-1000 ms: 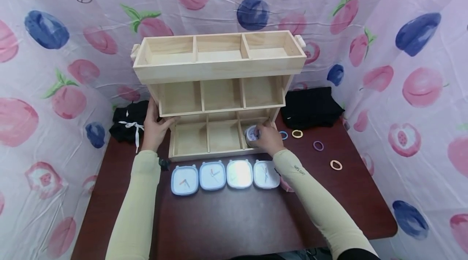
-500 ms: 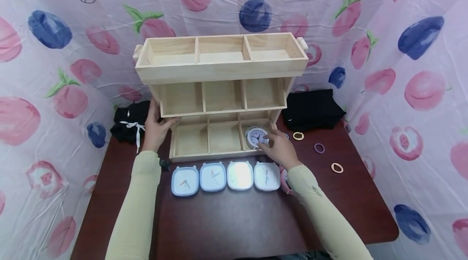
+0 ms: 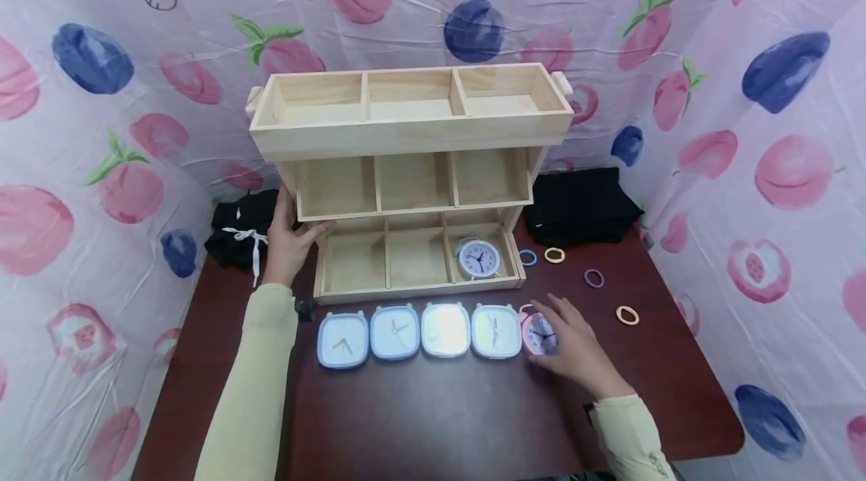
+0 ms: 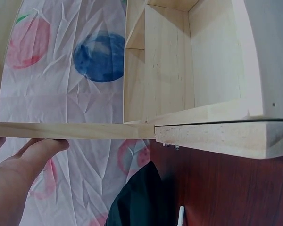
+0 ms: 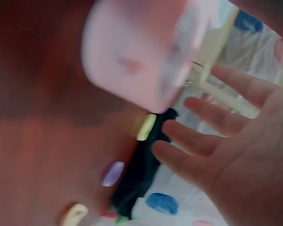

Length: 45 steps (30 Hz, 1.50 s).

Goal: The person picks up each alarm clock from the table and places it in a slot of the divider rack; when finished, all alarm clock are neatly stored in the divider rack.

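Note:
A three-tier wooden shelf (image 3: 413,131) stands on the table. My left hand (image 3: 287,244) grips its left side, thumb in front; in the left wrist view the fingertips meet a wooden side bar (image 4: 75,131). My right hand (image 3: 570,338) reaches over a pink alarm clock (image 3: 537,334), fingers spread and not closed round it. In the right wrist view the pink clock is blurred, just past the fingertips. A white round alarm clock (image 3: 478,258) sits in the bottom tier's right compartment. Several pale blue square clocks (image 3: 395,332) lie in a row before the shelf.
Blue (image 3: 528,258), yellow (image 3: 555,255), purple (image 3: 594,278) and pale orange rings (image 3: 627,316) lie on the table's right side. Folded black cloth (image 3: 585,207) lies right of the shelf. A black bundle with white cord (image 3: 240,229) is behind my left hand.
My right hand has let go of the white alarm clock in the bottom right compartment and moved down and right to the pink clock. My left hand stays on the shelf.

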Each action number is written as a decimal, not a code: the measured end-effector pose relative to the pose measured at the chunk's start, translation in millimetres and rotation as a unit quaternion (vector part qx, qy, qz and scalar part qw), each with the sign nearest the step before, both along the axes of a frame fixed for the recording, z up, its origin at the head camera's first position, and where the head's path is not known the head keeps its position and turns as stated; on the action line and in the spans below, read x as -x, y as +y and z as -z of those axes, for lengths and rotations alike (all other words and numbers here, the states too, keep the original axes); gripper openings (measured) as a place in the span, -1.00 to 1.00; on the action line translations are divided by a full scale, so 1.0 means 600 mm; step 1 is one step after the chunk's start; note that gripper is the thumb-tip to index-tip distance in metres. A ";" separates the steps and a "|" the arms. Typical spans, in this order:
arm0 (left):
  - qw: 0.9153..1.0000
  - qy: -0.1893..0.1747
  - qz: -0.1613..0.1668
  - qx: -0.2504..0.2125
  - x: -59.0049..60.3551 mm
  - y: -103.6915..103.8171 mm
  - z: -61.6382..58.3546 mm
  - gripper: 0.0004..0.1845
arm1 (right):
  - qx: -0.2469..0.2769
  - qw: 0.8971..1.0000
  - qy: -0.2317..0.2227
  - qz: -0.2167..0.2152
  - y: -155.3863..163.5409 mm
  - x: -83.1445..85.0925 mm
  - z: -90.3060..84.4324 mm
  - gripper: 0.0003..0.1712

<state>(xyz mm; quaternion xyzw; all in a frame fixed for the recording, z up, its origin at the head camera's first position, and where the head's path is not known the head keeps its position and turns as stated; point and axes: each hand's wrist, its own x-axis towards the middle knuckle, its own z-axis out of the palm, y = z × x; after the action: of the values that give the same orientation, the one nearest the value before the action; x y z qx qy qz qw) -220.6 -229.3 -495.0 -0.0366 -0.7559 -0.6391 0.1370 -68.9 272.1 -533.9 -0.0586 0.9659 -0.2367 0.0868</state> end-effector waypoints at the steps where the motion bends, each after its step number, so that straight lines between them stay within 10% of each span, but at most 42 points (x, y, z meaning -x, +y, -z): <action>1: 1.000 0.001 0.000 -0.001 0.000 0.000 0.000 0.21 | 0.004 1.000 0.001 0.003 0.002 -0.006 0.005 0.10; 24: 1.000 -0.002 -0.001 -0.005 0.002 -0.001 -0.004 0.22 | 0.015 0.992 0.103 0.075 -0.017 -0.031 0.049 -0.20; 35: 1.000 -0.007 0.000 -0.007 0.002 0.004 -0.002 0.21 | 0.028 0.981 0.058 0.184 -0.011 -0.047 0.042 -0.16; 40: 1.000 -0.001 0.001 -0.009 0.002 0.006 0.000 0.19 | 0.069 0.960 0.161 0.217 -0.005 -0.041 0.014 -0.15; 45: 1.000 0.003 -0.001 -0.006 0.000 0.001 0.000 0.20 | 0.161 0.941 0.255 0.154 -0.032 0.003 -0.022 -0.10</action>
<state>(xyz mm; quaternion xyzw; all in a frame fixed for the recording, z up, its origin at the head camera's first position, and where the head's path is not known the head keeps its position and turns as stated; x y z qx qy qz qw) -220.8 -228.5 -495.1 -0.0367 -0.7517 -0.6434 0.1400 -70.6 252.8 -520.7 0.0190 0.9018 -0.3769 -0.2105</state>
